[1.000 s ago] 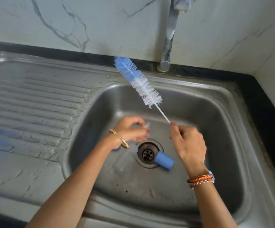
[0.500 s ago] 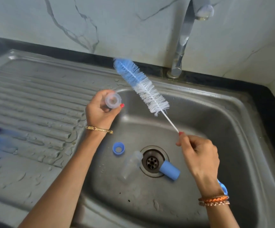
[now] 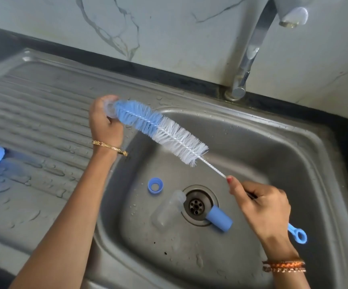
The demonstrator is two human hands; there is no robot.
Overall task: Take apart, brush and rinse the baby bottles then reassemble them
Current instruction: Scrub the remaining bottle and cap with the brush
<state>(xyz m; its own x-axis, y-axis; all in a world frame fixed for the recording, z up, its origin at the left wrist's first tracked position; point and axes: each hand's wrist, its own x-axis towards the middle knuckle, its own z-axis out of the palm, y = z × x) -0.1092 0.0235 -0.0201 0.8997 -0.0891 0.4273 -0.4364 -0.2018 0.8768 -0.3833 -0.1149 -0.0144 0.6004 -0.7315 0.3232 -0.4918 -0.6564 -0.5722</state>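
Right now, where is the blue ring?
The blue ring lies on the sink floor, left of the drain, just above the clear bottle.

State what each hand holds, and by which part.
The left hand grips a small clear teat around its sides, brush tip at its opening. The right hand holds the bottle brush by its wire stem and blue handle.

Blue-white bottle brush [image 3: 160,130] tip inside clear teat [image 3: 109,108]; clear bottle [image 3: 168,211] lies in sink [image 3: 294,142].
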